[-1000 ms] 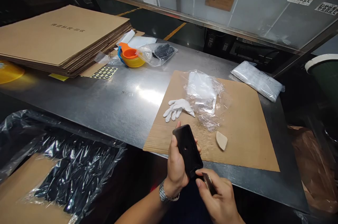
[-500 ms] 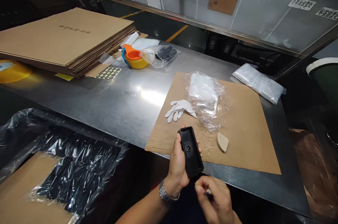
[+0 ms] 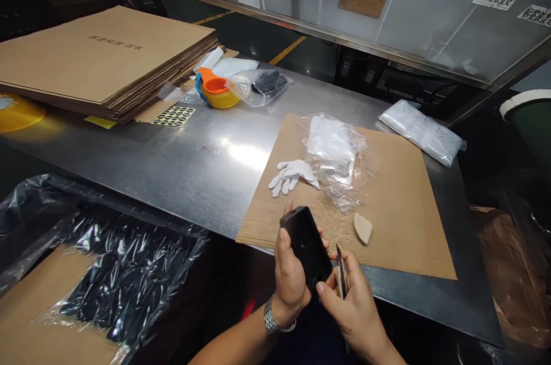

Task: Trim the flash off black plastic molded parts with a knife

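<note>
A black rectangular box-like part point(image 3: 305, 244) is tilted at the table's front edge, with my left hand point(image 3: 289, 276) wrapped round it from the left. My right hand point(image 3: 348, 296) is closed on a thin pointed blade-like tool point(image 3: 341, 273), whose tip points up. The thumb of that hand is at the lower right corner of the black part. Beyond them, a white glove point(image 3: 295, 174) and a beige rounded piece point(image 3: 363, 228) lie on a cardboard sheet point(image 3: 400, 210). Clear plastic bags point(image 3: 331, 144) rest on the sheet too.
Stacked cardboard point(image 3: 112, 55) stands at the back left of the metal table point(image 3: 189, 164). Near it are orange and yellow cups point(image 3: 219, 92) and a bagged black item point(image 3: 270, 84). A plastic-wrapped pack point(image 3: 422, 131) lies right. Bagged black parts point(image 3: 129, 273) sit lower left.
The black part has turned in my left hand, so its hollow is less exposed. My right hand has moved up against it, and the pointed tool now shows clearly.
</note>
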`<action>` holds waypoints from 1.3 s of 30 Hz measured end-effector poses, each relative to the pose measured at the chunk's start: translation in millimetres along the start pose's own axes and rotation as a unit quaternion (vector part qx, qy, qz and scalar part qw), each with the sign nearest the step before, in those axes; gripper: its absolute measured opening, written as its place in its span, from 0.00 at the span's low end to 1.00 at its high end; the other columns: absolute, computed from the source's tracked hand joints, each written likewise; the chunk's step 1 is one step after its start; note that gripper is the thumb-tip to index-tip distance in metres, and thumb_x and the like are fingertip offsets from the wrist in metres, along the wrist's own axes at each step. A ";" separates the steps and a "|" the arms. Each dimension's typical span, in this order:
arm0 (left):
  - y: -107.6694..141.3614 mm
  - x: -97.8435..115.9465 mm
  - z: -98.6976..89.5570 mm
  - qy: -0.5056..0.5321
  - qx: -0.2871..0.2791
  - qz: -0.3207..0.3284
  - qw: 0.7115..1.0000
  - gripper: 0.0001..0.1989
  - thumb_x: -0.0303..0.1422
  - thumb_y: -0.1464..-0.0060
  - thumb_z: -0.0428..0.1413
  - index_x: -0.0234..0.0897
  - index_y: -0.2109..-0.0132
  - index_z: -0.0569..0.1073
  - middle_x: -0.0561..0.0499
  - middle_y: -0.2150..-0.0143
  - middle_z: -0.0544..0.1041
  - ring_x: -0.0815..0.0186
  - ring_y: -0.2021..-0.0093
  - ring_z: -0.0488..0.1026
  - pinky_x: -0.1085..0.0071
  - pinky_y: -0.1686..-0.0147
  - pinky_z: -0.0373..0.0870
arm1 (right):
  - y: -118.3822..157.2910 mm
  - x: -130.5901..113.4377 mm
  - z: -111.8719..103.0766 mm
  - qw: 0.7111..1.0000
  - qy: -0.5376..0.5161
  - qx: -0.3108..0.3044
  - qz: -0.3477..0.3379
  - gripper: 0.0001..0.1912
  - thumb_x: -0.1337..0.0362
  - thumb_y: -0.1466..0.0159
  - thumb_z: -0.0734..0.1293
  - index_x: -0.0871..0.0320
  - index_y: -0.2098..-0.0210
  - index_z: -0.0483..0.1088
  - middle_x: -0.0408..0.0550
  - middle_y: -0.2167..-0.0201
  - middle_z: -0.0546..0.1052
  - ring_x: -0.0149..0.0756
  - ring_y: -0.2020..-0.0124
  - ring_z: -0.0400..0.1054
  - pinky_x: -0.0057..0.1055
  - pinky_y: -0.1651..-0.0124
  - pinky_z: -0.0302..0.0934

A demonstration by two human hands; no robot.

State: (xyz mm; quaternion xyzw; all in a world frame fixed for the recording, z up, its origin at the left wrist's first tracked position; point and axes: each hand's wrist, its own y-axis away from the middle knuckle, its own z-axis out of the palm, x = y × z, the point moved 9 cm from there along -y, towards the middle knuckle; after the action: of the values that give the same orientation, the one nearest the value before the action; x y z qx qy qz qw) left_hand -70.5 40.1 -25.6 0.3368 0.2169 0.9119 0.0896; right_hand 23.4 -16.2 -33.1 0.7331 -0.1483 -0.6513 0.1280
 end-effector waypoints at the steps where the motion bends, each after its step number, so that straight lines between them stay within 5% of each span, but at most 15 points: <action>1: -0.2 0.1 -1.1 0.004 0.004 0.000 1.000 0.27 0.46 0.41 0.42 0.50 0.36 0.50 0.51 0.70 0.73 0.65 0.74 0.71 0.67 0.74 0.73 | -0.7 1.1 1.6 1.000 -0.009 -0.012 0.008 0.19 0.61 0.44 0.65 0.56 0.56 0.55 0.33 0.80 0.62 0.26 0.79 0.57 0.23 0.75 0.53; 10: -0.9 -1.1 -1.4 0.005 0.009 -0.016 1.000 0.28 0.47 0.41 0.43 0.51 0.36 0.50 0.51 0.69 0.71 0.66 0.74 0.70 0.61 0.73 0.75 | -1.7 1.8 5.7 0.996 -0.063 -0.051 0.041 0.24 0.59 0.45 0.66 0.58 0.53 0.54 0.34 0.80 0.63 0.25 0.79 0.55 0.24 0.75 0.50; 14: -4.6 -2.9 -4.3 0.005 0.017 -0.031 0.999 0.27 0.47 0.41 0.43 0.50 0.36 0.51 0.52 0.69 0.71 0.66 0.74 0.70 0.64 0.74 0.74 | -3.5 -0.1 -0.8 0.999 -0.013 -0.036 0.015 0.17 0.60 0.42 0.64 0.58 0.55 0.59 0.36 0.80 0.64 0.26 0.79 0.57 0.25 0.74 0.52; 19: -6.6 -31.4 -10.2 -0.010 0.026 -0.187 0.982 0.24 0.46 0.41 0.44 0.45 0.40 0.59 0.52 0.73 0.73 0.68 0.78 0.70 0.72 0.77 0.70 | -4.7 -18.6 -28.3 0.986 0.148 0.022 -0.076 0.12 0.56 0.38 0.62 0.58 0.62 0.68 0.37 0.82 0.62 0.26 0.81 0.54 0.25 0.75 0.49; 24: 6.4 -59.4 -13.1 -0.042 0.026 -0.322 0.945 0.20 0.46 0.42 0.46 0.33 0.59 0.71 0.48 0.76 0.75 0.69 0.81 0.69 0.75 0.80 0.66 | -3.4 -42.2 -11.7 0.929 0.318 -0.102 -0.160 0.13 0.55 0.39 0.65 0.57 0.74 0.65 0.40 0.79 0.68 0.27 0.78 0.58 0.25 0.74 0.47; 31: 11.0 -65.1 -14.7 -0.055 0.022 -0.339 0.939 0.22 0.46 0.41 0.45 0.31 0.66 0.73 0.47 0.77 0.75 0.70 0.81 0.70 0.75 0.80 0.66 | -6.6 -36.2 -5.7 0.899 0.394 -0.115 -0.149 0.21 0.50 0.43 0.68 0.57 0.79 0.58 0.38 0.81 0.68 0.27 0.81 0.57 0.24 0.76 0.43; 39: 16.2 -63.7 -9.3 -0.077 0.002 -0.303 0.950 0.17 0.41 0.42 0.49 0.37 0.50 0.70 0.52 0.73 0.76 0.71 0.79 0.71 0.76 0.77 0.68 | -13.8 -41.7 -23.5 0.899 0.409 -0.043 -0.152 0.15 0.57 0.42 0.69 0.56 0.78 0.63 0.39 0.81 0.72 0.28 0.81 0.64 0.23 0.77 0.47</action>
State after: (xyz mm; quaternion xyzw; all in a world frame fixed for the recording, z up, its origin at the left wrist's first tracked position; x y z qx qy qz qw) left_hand -28.7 2.9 -61.2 0.3243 0.3028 0.8126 0.3779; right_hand 43.0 12.5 2.6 0.9423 0.0578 -0.3116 0.1082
